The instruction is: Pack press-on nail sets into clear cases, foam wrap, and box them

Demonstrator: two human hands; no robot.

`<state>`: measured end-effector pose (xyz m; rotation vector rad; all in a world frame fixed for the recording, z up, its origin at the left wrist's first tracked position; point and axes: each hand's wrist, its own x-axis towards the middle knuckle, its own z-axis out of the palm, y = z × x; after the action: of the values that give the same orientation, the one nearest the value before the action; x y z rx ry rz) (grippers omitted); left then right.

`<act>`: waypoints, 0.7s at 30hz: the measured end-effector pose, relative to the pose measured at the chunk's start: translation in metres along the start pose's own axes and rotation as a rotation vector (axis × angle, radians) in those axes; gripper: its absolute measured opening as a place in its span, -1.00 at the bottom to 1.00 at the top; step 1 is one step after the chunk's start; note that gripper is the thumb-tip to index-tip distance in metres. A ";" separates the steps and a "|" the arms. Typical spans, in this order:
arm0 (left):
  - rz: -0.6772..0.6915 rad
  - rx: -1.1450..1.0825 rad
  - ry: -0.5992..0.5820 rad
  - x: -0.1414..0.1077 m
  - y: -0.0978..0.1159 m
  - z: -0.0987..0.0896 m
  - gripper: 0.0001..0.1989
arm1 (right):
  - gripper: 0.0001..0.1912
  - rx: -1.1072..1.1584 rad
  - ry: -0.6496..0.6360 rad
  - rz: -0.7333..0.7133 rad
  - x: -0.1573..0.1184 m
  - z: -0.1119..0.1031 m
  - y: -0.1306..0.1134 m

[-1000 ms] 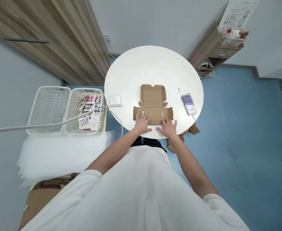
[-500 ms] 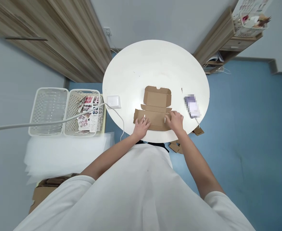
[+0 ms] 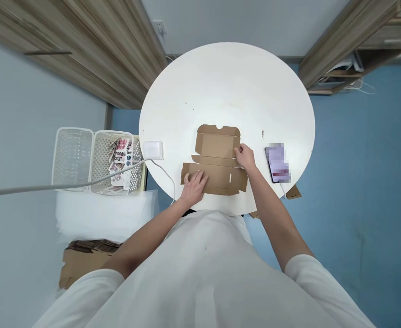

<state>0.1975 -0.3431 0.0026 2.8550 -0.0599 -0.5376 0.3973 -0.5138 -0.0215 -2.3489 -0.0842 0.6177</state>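
Note:
A flat brown cardboard mailer box lies unfolded on the white round table, close to its near edge. Across the box's lower left panel rests my left hand, fingers spread and pressing on the board. My right hand pinches the right side of the box near the middle fold; the fingertips partly cover the small flap there. A narrow slot shows in the lower panel, to the right of my left hand.
A phone with a cable lies right of the box. At the table's left edge sits a white plastic case. Beyond it stand white baskets, one holding patterned cards. Clear plastic sheets and stacked cardboard lie below them.
My right hand has moved up from the lower panel's right end to the side flap by the middle fold. My left hand still rests on the lower panel. The view has shifted.

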 end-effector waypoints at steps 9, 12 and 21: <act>-0.187 -0.040 -0.005 0.024 0.008 -0.012 0.13 | -0.69 -0.136 -0.085 -0.038 0.003 -0.003 0.000; -0.218 -0.028 -0.014 0.027 0.008 -0.014 0.19 | -0.71 -0.127 -0.080 -0.069 0.006 -0.003 0.000; -0.177 -0.042 -0.028 0.033 0.002 -0.017 0.21 | -0.74 -0.104 -0.088 -0.096 -0.001 -0.006 -0.006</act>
<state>0.2342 -0.3436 0.0067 2.8280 0.1991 -0.6056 0.3996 -0.5132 -0.0126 -2.4005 -0.2737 0.6840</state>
